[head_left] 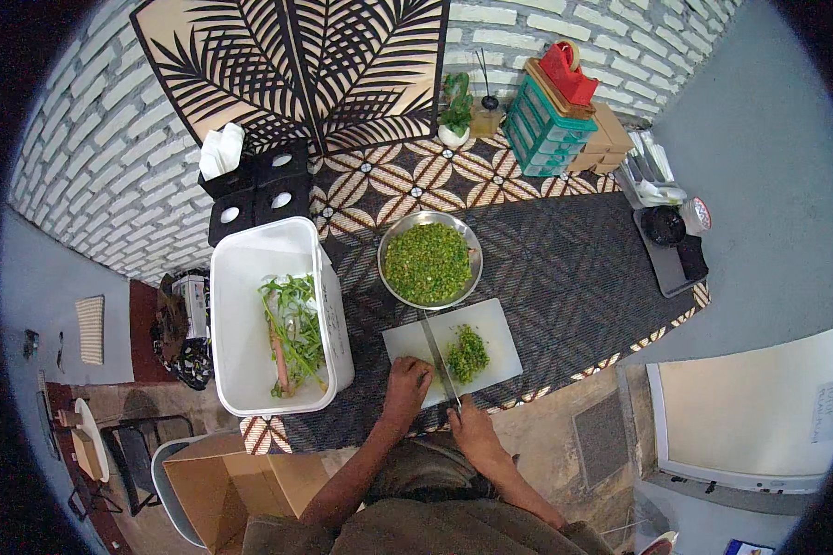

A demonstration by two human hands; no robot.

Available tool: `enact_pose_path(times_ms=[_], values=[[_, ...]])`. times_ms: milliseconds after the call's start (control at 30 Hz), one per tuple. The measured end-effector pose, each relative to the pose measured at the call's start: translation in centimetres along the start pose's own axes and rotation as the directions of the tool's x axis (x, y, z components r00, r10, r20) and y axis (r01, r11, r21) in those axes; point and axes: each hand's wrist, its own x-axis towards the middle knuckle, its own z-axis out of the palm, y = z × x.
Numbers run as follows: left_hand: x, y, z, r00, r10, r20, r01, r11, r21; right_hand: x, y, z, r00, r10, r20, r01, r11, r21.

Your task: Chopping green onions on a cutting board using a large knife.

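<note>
A white cutting board point(496, 326) lies at the table's near edge, with a pile of finely chopped greens point(468, 354) on its right half. My right hand point(473, 424) grips the handle of a long knife point(439, 354), whose blade lies across the board left of the pile. My left hand point(409, 380) rests on the board's left part beside the blade, fingers curled; whether anything is under them is hidden. Behind the board stands a steel bowl point(383, 279) full of chopped greens point(427, 263).
A white plastic tub point(230, 326) with leafy stems and a brownish-orange piece stands at the left. Black boxes point(253, 191) are behind it. Teal drawers point(538, 139) with a red tape dispenser point(569, 76) stand at the back right, a grey tray point(656, 260) at the right end.
</note>
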Motion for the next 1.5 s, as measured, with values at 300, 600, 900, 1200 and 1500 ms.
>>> enact_pose_path(times_ms=[300, 600, 900, 1200, 1500], values=[[-0.3, -0.8, 0.5, 1.000, 0.003, 0.009, -0.003, 0.999, 0.039, 1.4, 1.3, 1.9, 0.999, 0.054, 0.003, -0.054, 0.997, 0.051], [0.0, 0.1, 0.1, 1.000, 0.030, 0.007, -0.031, 0.995, 0.100, 1.3, -1.0, 0.9, 0.997, 0.075, 0.010, -0.076, 0.994, 0.083], [-0.1, -0.2, 0.4, 1.000, 0.008, -0.026, -0.006, 0.999, 0.049, 0.8, -0.6, 0.1, 0.992, 0.114, 0.061, -0.117, 0.992, 0.045], [-0.2, -0.1, -0.1, 0.999, 0.054, 0.003, -0.054, 0.997, 0.046, 1.5, -0.2, 2.0, 0.996, 0.086, -0.011, -0.084, 0.992, 0.098], [-0.3, -0.1, 0.2, 0.999, 0.002, -0.045, -0.001, 1.000, 0.015, 0.7, -1.4, -0.6, 0.998, 0.046, 0.040, -0.046, 0.999, -0.016]])
